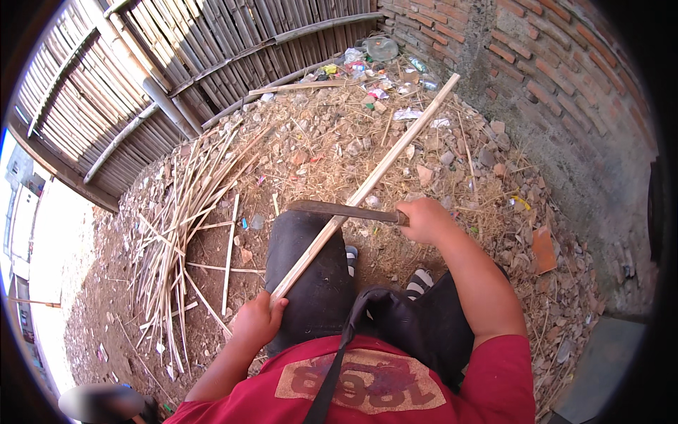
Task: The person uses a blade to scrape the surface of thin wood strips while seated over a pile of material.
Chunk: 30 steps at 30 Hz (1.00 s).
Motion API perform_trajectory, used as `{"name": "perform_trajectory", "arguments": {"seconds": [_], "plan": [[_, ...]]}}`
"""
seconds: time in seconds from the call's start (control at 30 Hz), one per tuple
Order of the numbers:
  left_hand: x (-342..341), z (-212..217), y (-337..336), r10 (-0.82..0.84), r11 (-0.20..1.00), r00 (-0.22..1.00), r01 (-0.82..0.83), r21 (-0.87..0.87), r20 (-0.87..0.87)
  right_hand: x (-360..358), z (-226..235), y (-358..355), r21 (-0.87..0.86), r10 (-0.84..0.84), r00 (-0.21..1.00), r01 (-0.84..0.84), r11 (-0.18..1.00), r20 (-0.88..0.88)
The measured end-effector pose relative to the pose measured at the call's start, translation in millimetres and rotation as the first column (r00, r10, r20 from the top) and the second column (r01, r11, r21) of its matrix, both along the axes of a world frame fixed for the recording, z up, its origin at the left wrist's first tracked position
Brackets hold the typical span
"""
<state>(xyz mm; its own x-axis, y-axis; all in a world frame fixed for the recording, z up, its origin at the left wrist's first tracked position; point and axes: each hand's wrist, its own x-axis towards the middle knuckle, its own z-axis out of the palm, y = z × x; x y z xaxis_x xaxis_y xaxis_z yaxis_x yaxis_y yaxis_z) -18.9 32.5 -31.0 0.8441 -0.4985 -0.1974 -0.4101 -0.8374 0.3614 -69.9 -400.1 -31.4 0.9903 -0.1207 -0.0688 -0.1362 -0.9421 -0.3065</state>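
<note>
A long pale strip of split wood or bamboo (385, 164) slants from my lap up to the far right. Near its lower end, above my left thigh, my left hand (257, 319) is closed round it. My right hand (425, 220) grips the handle of a machete (339, 209) with a dark, slightly curved blade. The blade points left and lies across the strip at about its middle, over my left knee. Whether the edge has cut into the wood I cannot tell.
A heap of thin split strips (185, 219) lies on the ground to my left. Behind it stands a bamboo fence (233, 42); a brick wall (558, 78) rises at the right. Rubble and litter (381, 92) cover the far corner. An orange tile piece (544, 249) is at the right.
</note>
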Motion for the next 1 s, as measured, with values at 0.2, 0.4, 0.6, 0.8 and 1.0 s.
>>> {"name": "perform_trajectory", "arguments": {"seconds": [0.2,0.4,0.6,0.8,1.0], "plan": [[4,4,-1,-0.02,1.0,1.0,0.02,-0.005,0.006,5,5,10,-0.008,0.035,0.999,-0.035,0.999,-0.008],[1,14,-7,-0.017,1.0,1.0,0.017,-0.016,-0.008,8,35,6,-0.091,-0.03,0.995,0.022,0.996,-0.096],[5,-1,-3,-0.047,0.997,0.998,0.049,-0.052,0.04,6,8,-9,0.119,-0.098,0.994,0.104,0.987,-0.053],[-3,-4,1,-0.042,0.999,0.997,0.043,-0.02,0.063,4,16,27,-0.009,0.057,0.998,-0.057,0.998,-0.003],[3,8,-10,-0.06,0.998,0.996,0.062,-0.019,0.07,3,-13,-17,-0.006,-0.106,0.988,0.107,0.994,0.117]]}}
